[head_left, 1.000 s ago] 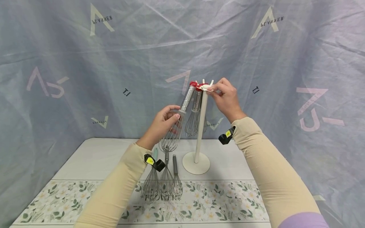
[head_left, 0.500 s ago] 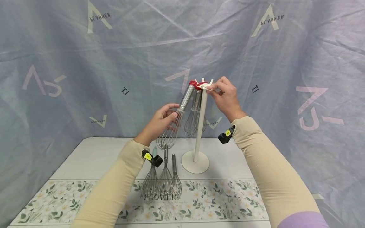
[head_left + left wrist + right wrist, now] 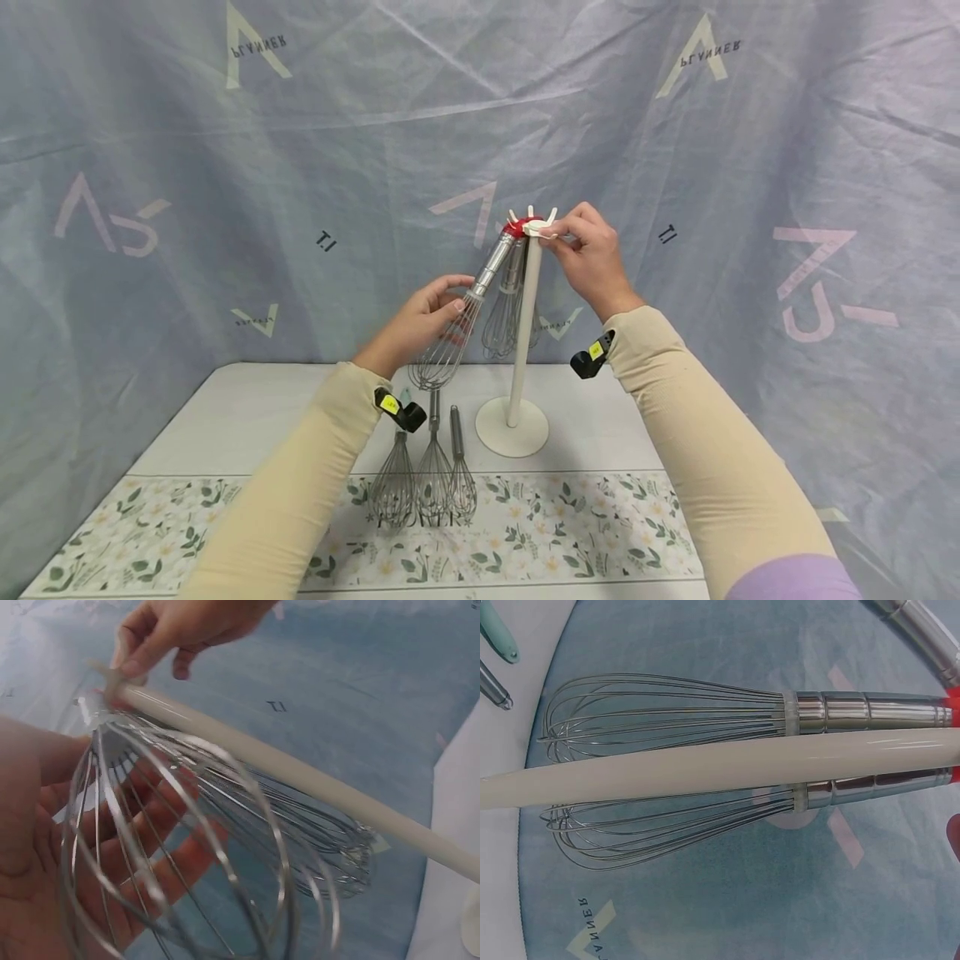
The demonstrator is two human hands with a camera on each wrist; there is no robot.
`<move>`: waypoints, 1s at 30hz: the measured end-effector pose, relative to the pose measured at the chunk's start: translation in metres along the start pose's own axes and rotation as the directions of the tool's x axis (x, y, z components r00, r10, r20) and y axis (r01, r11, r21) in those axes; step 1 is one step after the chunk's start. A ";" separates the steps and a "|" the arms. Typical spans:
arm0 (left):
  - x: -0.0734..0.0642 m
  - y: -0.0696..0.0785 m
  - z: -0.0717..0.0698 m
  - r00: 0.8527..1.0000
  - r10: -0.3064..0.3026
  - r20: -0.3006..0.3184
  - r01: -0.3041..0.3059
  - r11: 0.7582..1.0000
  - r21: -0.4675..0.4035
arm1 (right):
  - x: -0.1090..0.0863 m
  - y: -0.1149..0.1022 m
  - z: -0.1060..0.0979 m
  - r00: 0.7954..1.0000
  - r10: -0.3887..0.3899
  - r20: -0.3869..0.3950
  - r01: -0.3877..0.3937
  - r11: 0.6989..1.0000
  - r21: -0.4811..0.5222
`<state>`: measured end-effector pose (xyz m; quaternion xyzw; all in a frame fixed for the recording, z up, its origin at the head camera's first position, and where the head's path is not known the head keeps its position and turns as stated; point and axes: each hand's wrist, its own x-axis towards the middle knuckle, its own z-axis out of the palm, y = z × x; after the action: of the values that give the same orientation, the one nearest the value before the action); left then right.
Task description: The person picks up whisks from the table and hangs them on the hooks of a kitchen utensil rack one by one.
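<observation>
In the head view my left hand point(image 3: 405, 329) holds a balloon whisk point(image 3: 491, 271) with a steel handle and red end cap, thumb and fingers about its neck. The whisk leans, its red end up against the hooks of a white upright stand point(image 3: 525, 333). Whether that end is on a hook cannot be made out. My right hand point(image 3: 592, 254) pinches the edge of the stand's hooked top. Two similar whisks, an upper one point(image 3: 832, 712) and a lower one point(image 3: 855, 791) in the right wrist view, hang behind the pole.
Three more whisks lie on the table point(image 3: 247, 417): a teal-handled one point(image 3: 393, 487), a middle one point(image 3: 433, 475) and a smaller one point(image 3: 461, 483). They are left of the stand's round base point(image 3: 512, 433). A grey printed curtain point(image 3: 375, 167) hangs behind.
The red end of the whisk in my left hand has moved right and slightly down, closer in to the stand's hooks. My right hand keeps its pinch on the stand's top.
</observation>
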<state>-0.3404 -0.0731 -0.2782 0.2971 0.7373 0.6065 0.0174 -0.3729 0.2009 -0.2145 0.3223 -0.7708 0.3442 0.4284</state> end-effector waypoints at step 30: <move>0.007 -0.074 0.045 0.982 0.033 -0.186 -0.012 0.994 0.111 | 0.000 0.000 0.002 0.999 -0.027 -0.018 0.027 1.000 0.004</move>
<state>-0.3597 -0.0370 -0.3550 0.2473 0.7642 0.5909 -0.0753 -0.3736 0.1990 -0.2153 0.3302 -0.7618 0.3429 0.4393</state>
